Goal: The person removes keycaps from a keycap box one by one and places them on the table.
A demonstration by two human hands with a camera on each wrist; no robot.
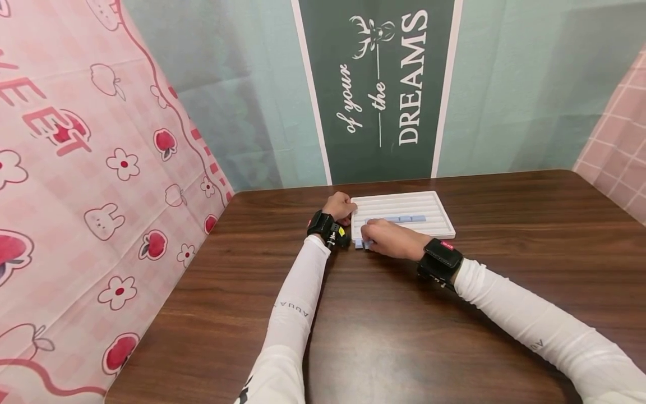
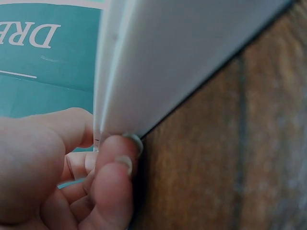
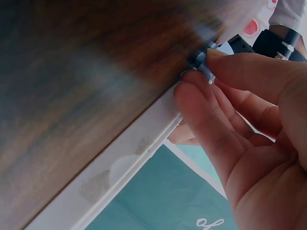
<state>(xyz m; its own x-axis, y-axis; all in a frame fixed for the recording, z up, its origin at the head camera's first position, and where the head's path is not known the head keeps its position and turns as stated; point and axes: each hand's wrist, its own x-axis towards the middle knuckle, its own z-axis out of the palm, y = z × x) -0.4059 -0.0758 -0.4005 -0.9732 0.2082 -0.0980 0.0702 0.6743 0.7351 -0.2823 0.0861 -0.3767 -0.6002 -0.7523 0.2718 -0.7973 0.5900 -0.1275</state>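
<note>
A white ridged tray lies on the table, with a row of small light-blue blocks along one of its grooves. At its left edge, my left hand holds the rim; the left wrist view shows curled fingertips against the tray's side wall. My right hand is over the tray's near left corner. Between its thumb and fingers it pinches a small blue block, partly hidden by the fingertips. Another blue block sits just off the tray's near edge, left of the right fingers.
The brown wooden table extends around the tray. Behind it hangs a teal cloth with a dark green lettered panel. A pink patterned cloth hangs along the left side. Both wrists wear black camera straps.
</note>
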